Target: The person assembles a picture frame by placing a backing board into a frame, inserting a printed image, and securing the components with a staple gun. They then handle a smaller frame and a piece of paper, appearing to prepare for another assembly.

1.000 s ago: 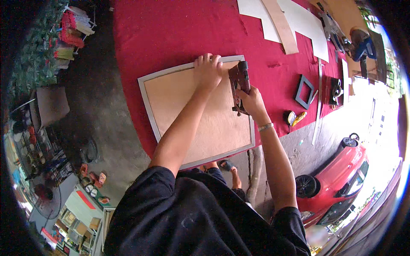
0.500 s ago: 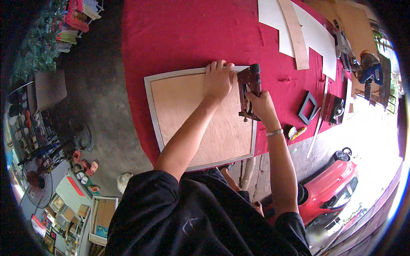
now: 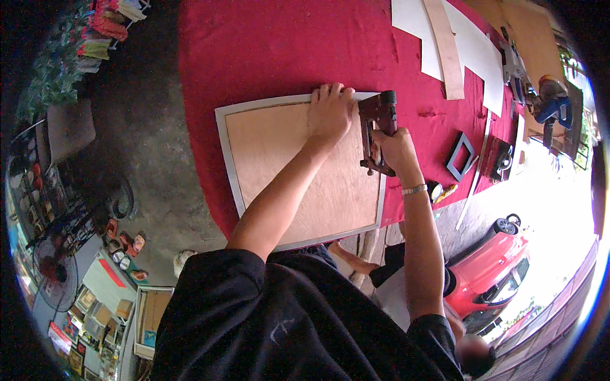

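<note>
Left hand (image 3: 330,114) pressed flat and open on plywood-backed picture frame (image 3: 298,168), right hand (image 3: 395,149) gripping dark staple gun (image 3: 376,130), red tablecloth (image 3: 267,44), white card sheets (image 3: 470,44) beyond

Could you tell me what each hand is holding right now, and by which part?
The right hand grips a dark red staple gun by its handle. The left hand holds nothing; it presses flat on the frame's backing board.

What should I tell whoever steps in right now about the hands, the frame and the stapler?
Left hand: pressed flat on the brown plywood backing board, at its far edge.
Right hand: gripping the dark red staple gun, which sits on the right edge of the grey rectangular picture frame.
Frame lies face down on the red cloth-covered table.
Done: board seated in frame.
Left: fasteners cannot be seen; check every edge.
</note>
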Motion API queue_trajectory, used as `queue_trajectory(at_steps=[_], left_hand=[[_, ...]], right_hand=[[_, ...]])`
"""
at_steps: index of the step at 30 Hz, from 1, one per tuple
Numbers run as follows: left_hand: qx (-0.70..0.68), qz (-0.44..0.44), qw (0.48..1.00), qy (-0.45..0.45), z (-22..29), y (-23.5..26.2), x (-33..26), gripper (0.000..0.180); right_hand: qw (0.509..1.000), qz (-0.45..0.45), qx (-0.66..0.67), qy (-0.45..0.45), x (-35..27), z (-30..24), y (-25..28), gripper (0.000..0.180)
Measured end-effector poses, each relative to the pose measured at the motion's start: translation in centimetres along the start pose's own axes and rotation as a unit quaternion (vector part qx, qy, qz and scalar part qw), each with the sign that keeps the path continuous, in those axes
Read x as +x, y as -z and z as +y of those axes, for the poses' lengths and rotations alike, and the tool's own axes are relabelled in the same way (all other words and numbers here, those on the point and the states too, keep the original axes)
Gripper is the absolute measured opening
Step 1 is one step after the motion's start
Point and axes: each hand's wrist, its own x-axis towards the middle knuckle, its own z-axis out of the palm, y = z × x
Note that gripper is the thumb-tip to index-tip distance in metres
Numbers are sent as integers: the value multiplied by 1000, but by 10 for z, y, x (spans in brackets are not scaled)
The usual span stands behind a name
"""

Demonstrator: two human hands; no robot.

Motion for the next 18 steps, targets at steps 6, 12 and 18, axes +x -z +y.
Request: queue_trajectory(at_steps=[6, 12, 18], left_hand=[[1, -26, 1000, 3, 2, 3, -1, 28], [-16, -23, 999, 19, -2, -4, -3, 30], [-93, 68, 993, -7, -1, -3, -5, 31]], right_hand=[[999, 12, 33, -1, -11, -5, -3, 33], [990, -30, 120, 74, -56, 57, -31, 20], [963, -26, 263, 57, -106, 85, -54, 22]])
